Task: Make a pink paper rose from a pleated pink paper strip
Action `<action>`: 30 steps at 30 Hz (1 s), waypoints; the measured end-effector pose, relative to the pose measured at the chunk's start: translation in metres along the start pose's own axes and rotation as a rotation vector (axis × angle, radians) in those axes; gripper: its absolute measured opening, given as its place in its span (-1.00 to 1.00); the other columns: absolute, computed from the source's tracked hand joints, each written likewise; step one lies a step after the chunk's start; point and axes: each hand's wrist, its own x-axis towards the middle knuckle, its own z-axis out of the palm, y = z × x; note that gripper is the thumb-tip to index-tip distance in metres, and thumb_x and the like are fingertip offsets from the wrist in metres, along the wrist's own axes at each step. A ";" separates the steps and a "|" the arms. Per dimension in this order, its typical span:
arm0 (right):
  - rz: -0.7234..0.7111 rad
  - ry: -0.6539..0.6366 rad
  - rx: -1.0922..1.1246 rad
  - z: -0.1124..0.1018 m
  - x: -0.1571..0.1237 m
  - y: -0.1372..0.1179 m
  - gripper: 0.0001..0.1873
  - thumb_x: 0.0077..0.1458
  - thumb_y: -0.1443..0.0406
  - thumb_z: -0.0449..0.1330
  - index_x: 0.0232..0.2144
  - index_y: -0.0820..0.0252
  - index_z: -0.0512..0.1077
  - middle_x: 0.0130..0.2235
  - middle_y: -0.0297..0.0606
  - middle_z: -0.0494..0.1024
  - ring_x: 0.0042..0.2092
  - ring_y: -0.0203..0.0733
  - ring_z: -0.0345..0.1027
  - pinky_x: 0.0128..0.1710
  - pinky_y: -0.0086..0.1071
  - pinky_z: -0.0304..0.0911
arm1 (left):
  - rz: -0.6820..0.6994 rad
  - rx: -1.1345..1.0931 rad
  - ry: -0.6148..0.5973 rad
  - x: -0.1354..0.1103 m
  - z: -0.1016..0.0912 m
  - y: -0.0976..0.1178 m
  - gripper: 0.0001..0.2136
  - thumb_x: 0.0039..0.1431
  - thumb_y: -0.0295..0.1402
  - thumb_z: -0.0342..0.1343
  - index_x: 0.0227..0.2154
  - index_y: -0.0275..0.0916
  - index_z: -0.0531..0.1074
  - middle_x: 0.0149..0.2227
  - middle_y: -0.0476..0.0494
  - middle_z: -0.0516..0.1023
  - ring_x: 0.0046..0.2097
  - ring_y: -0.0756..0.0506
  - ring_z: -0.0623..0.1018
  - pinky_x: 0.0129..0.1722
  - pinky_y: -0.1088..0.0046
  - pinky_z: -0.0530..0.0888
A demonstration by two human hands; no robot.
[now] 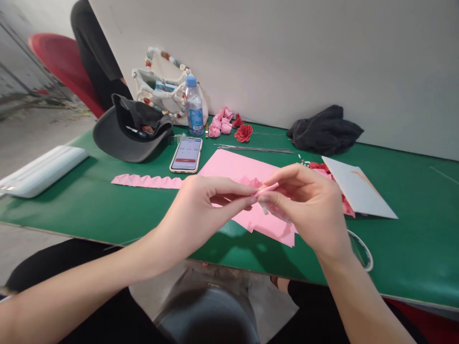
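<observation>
My left hand (204,205) and my right hand (310,203) meet above the near edge of the green table (107,205). Both pinch a small rolled piece of pink crepe paper (267,189) between thumb and fingers. Under them lies a stack of pink paper sheets (240,167). A crinkled pink paper strip (147,181) stretches to the left of my left hand. Finished pink paper roses (221,123) and a red paper rose (244,132) sit at the back by the wall.
A phone (186,154) showing a timer lies beside a grey cap (125,134). A water bottle (194,107), a beaded bag (161,91), thin wires (254,149), a black cloth (324,130), a white card (356,188) and a white case (39,169) are around. Someone in black sits at the far left (93,52).
</observation>
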 end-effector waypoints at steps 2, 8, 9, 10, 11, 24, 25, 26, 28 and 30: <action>-0.027 0.000 -0.005 0.000 0.000 0.001 -0.77 -0.09 0.26 0.48 -0.38 0.14 0.52 -0.38 -0.32 0.60 -0.37 -0.24 0.51 -0.40 -0.41 0.43 | 0.030 0.037 0.045 -0.002 0.002 0.000 -0.85 0.16 -0.40 0.27 -0.21 -0.16 0.64 -0.32 0.02 0.71 -0.34 -0.03 0.66 -0.29 0.54 0.62; -0.054 0.038 -0.030 0.000 -0.001 0.002 -0.74 -0.08 0.24 0.47 -0.36 0.12 0.48 -0.39 -0.34 0.59 -0.40 -0.24 0.50 -0.46 -0.41 0.41 | 0.057 0.028 0.085 -0.003 0.006 -0.003 -0.91 0.15 -0.39 0.28 -0.28 -0.17 0.65 -0.26 0.01 0.71 -0.27 -0.05 0.67 -0.24 0.53 0.62; -0.058 0.044 -0.031 0.000 -0.001 0.002 -0.73 -0.07 0.24 0.47 -0.37 0.12 0.46 -0.39 -0.34 0.58 -0.40 -0.24 0.50 -0.47 -0.41 0.41 | 0.035 0.005 0.070 -0.002 0.005 -0.003 -0.91 0.15 -0.38 0.28 -0.28 -0.17 0.65 -0.25 0.01 0.71 -0.27 -0.05 0.68 -0.24 0.53 0.63; -0.065 0.049 -0.032 0.000 -0.001 0.002 -0.73 -0.07 0.23 0.46 -0.37 0.11 0.46 -0.39 -0.34 0.58 -0.40 -0.24 0.50 -0.47 -0.41 0.41 | 0.010 -0.024 0.053 -0.001 0.005 -0.003 -0.91 0.15 -0.37 0.28 -0.28 -0.18 0.65 -0.25 0.00 0.71 -0.27 -0.06 0.68 -0.24 0.52 0.63; -0.072 0.049 -0.033 0.000 -0.001 0.002 -0.73 -0.07 0.22 0.46 -0.37 0.11 0.45 -0.39 -0.34 0.57 -0.39 -0.23 0.50 -0.47 -0.40 0.41 | -0.015 -0.058 0.033 0.001 0.004 -0.003 -0.90 0.15 -0.36 0.28 -0.28 -0.18 0.65 -0.26 -0.01 0.71 -0.27 -0.07 0.68 -0.24 0.51 0.63; -0.158 0.070 -0.018 0.002 -0.001 0.002 -0.65 -0.02 0.24 0.44 -0.23 0.03 0.38 -0.28 -0.36 0.49 -0.31 -0.22 0.49 -0.38 -0.35 0.45 | -0.175 -0.200 -0.159 0.009 -0.007 -0.005 -0.83 0.15 -0.26 0.28 -0.25 -0.20 0.65 -0.26 -0.09 0.69 -0.26 -0.11 0.66 -0.21 0.41 0.63; -0.200 0.092 -0.036 0.003 -0.001 0.001 -0.68 0.00 0.25 0.42 -0.25 0.03 0.37 -0.23 -0.34 0.48 -0.27 -0.21 0.49 -0.34 -0.33 0.46 | -0.171 -0.201 -0.141 0.010 -0.007 -0.006 -0.83 0.15 -0.25 0.28 -0.25 -0.19 0.65 -0.27 -0.09 0.69 -0.27 -0.11 0.66 -0.22 0.42 0.63; -0.246 0.102 -0.091 0.003 -0.002 -0.001 -0.73 0.03 0.26 0.40 -0.30 0.05 0.37 -0.19 -0.32 0.47 -0.22 -0.19 0.49 -0.28 -0.30 0.47 | -0.165 -0.206 -0.124 0.010 -0.007 -0.006 -0.83 0.15 -0.24 0.28 -0.25 -0.18 0.65 -0.26 -0.08 0.69 -0.27 -0.11 0.65 -0.22 0.42 0.62; -0.324 0.079 -0.274 0.002 -0.002 -0.003 -0.82 0.06 0.27 0.37 -0.41 0.09 0.40 -0.15 -0.26 0.48 -0.11 -0.13 0.46 -0.16 -0.25 0.45 | -0.146 -0.229 -0.096 0.010 -0.007 -0.008 -0.84 0.15 -0.25 0.28 -0.24 -0.15 0.65 -0.26 -0.06 0.69 -0.26 -0.10 0.65 -0.22 0.44 0.62; -0.364 0.027 -0.431 0.002 -0.002 -0.004 -0.86 0.09 0.31 0.35 -0.45 0.10 0.45 -0.15 -0.23 0.51 -0.06 -0.11 0.44 -0.07 -0.21 0.41 | -0.130 -0.254 -0.078 0.011 -0.006 -0.009 -0.85 0.14 -0.28 0.29 -0.23 -0.13 0.65 -0.28 -0.04 0.68 -0.27 -0.08 0.65 -0.22 0.47 0.61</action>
